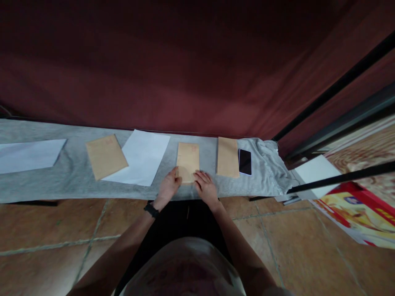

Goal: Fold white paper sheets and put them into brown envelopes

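A brown paper envelope (188, 158) with faint red print near its top right lies upright in front of me on the grey cloth. My left hand (169, 187) is closed at its lower left edge, thumb and fingers against the paper. On the lower right corner rests my right hand (206, 188), its fingers stretched out over the edge. A second brown envelope (227, 158) lies to the right, beside a dark-screened phone (245, 161). Left of my hands, a third brown envelope (106, 157) overlaps a white paper sheet (145, 154).
Another white sheet (31, 155) lies at the far left of the narrow cloth-covered table (74, 185). A dark red curtain (173, 90) hangs behind. Black metal bars (336, 183) cross the right side, near a red and yellow box (361, 213) on the tiled floor.
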The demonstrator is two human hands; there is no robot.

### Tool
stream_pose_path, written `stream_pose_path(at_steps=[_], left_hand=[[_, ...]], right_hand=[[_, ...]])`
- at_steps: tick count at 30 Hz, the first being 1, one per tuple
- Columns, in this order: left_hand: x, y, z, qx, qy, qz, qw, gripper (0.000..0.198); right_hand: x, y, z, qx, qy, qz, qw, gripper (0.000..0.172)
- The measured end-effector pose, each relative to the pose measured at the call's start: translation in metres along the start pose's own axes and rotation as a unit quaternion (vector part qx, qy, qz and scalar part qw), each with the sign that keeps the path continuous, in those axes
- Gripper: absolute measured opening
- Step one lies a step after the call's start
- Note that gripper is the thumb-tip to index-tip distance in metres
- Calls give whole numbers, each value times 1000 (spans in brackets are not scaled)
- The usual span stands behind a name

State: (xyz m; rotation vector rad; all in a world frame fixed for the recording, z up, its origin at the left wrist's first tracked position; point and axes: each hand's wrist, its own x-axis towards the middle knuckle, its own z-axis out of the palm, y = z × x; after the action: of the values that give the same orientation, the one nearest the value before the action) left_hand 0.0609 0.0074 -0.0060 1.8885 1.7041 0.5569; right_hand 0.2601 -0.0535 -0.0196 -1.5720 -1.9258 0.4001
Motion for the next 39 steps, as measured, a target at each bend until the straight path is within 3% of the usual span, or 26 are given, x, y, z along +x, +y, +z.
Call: stream_pose_path(at_steps=[4, 7, 9, 16, 21, 30, 39], left_hand=[[0, 2, 6, 88, 65, 118, 987, 46], [20, 9, 16, 80, 47, 227, 969, 46], [41, 15, 24, 90, 15, 266, 960, 50], [122, 32, 42, 145, -38, 278, 949, 62], [150, 35, 48, 141, -42, 296, 944, 62], [157, 29, 52, 145, -87, 338, 926, 59], [131, 22, 56, 202, -81, 371, 903, 58]], right_hand=[[-1, 0, 7, -49, -23, -23, 998, 38], [-1, 0, 12, -57, -15, -17, 998, 38], [0, 0, 13, -59, -13, -18, 998, 37], [4, -7, 5, -47, -7, -17, 999, 34], [5, -6, 7, -43, -12, -10, 999, 34], [6, -6, 8, -48, -13, -6, 999, 33], [5, -7, 7, -68, 0, -21, 997, 28]])
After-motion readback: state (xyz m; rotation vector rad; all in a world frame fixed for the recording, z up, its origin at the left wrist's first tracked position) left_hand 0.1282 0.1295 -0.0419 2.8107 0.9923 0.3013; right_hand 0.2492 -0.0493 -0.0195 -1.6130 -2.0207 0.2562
